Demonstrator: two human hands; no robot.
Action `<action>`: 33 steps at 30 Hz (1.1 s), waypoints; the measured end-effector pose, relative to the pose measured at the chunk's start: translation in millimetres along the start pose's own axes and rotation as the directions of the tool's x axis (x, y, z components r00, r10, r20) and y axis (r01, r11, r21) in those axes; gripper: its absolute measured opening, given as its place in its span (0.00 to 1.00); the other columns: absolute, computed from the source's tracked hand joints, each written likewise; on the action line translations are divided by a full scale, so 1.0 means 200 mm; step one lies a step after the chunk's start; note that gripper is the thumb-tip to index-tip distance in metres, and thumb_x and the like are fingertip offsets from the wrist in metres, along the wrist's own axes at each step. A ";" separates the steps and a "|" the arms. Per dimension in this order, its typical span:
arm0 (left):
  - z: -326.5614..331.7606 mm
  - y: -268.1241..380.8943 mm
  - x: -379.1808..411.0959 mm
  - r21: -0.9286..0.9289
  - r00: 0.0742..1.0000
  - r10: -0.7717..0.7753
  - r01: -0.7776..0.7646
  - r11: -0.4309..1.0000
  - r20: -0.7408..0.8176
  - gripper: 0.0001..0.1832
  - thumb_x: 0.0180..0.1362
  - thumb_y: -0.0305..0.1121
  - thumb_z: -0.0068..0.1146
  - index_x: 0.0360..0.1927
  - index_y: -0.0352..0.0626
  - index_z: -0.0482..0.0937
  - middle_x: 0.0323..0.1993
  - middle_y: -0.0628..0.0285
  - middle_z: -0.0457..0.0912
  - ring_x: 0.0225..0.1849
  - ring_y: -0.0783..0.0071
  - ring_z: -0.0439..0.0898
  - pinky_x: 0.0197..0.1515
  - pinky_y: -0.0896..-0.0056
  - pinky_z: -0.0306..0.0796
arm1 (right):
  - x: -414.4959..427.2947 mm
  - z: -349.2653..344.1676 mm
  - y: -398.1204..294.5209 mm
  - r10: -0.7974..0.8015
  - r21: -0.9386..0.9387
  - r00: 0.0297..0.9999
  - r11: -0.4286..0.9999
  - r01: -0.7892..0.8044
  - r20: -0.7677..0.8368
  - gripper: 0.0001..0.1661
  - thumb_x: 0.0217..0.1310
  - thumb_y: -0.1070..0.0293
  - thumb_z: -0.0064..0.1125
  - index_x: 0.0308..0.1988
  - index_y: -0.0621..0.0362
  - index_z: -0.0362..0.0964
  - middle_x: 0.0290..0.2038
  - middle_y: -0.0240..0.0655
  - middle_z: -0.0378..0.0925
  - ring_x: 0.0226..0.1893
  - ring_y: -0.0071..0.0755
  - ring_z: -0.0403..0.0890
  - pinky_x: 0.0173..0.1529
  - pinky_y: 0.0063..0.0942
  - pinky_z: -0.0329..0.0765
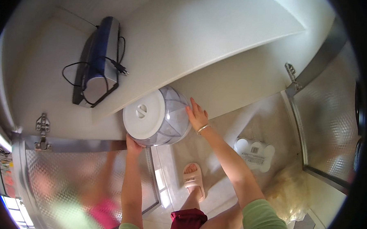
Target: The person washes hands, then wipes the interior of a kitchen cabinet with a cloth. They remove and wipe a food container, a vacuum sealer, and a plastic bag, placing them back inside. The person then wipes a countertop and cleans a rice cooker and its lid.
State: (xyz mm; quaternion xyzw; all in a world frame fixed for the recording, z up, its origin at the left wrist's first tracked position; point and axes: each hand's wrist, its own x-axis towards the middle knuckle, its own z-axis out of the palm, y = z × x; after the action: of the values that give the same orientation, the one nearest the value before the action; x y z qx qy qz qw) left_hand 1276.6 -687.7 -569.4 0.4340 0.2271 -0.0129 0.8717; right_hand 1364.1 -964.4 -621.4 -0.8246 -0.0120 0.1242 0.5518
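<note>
A clear plastic container (175,114) with a round white lid (145,119) lies tipped at the front edge of the cabinet, partly below the upper shelf. My left hand (134,145) holds its lower left side, fingers partly hidden by it. My right hand (198,115), with a bracelet at the wrist, rests against the container's right side near its base. On the shelf at the upper left lies a blue and silver appliance (100,63) with a black power cord and plug (120,67) draped over it.
Textured glass cabinet doors stand open at left (82,180) and right (324,108), with metal hinges (43,131). The white shelf (198,37) spans above. On the floor (216,162) are a wrapped pack of white cylinders (256,154) and a translucent plastic bag (285,196).
</note>
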 end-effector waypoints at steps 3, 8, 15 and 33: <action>-0.18 -0.05 -0.06 -0.194 0.762 0.137 -0.014 0.981 0.632 0.17 0.56 0.39 0.31 0.41 0.40 0.69 0.35 0.59 0.73 0.36 0.65 0.73 0.38 0.72 0.70 | -0.11 -0.02 0.03 -0.100 0.282 0.993 0.952 0.115 -0.070 0.35 0.54 0.48 0.40 0.59 0.47 0.44 0.56 0.44 0.53 0.52 0.45 0.63 0.56 0.39 0.56; 0.22 0.04 -0.58 -0.326 1.000 0.016 -0.010 0.945 0.015 0.19 0.56 0.40 0.33 0.43 0.39 0.68 0.40 0.57 0.73 0.38 0.64 0.73 0.39 0.71 0.69 | -0.39 -0.26 -0.03 -0.090 0.336 0.995 0.937 0.095 -0.032 0.31 0.52 0.58 0.50 0.54 0.56 0.53 0.49 0.46 0.64 0.47 0.37 0.69 0.47 0.30 0.66; 0.53 0.49 -0.79 -0.255 0.953 0.192 -0.130 0.958 0.235 0.18 0.55 0.48 0.38 0.30 0.44 0.72 0.29 0.63 0.75 0.25 0.75 0.74 0.21 0.78 0.67 | -0.47 -0.54 -0.54 -0.394 0.355 0.914 0.871 0.339 0.096 0.29 0.51 0.61 0.53 0.50 0.64 0.58 0.43 0.46 0.70 0.39 0.35 0.74 0.44 0.26 0.69; 0.52 0.94 -0.14 0.477 0.865 0.463 -0.330 0.815 -0.192 0.39 0.44 0.46 0.57 0.56 0.44 0.50 0.33 0.61 0.70 0.20 0.79 0.68 0.12 0.80 0.58 | 0.36 -0.03 -1.48 -0.175 0.090 0.939 0.984 0.154 0.296 0.65 0.31 0.28 0.49 0.55 0.72 0.45 0.51 0.54 0.59 0.53 0.47 0.62 0.53 0.31 0.60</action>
State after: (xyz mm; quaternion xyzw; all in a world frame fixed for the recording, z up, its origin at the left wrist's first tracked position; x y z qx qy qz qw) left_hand 1333.8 -655.7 -363.2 0.6493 0.2511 0.1874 0.6930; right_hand 1469.8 -844.0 -362.8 -0.7733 -0.1613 0.2029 0.5786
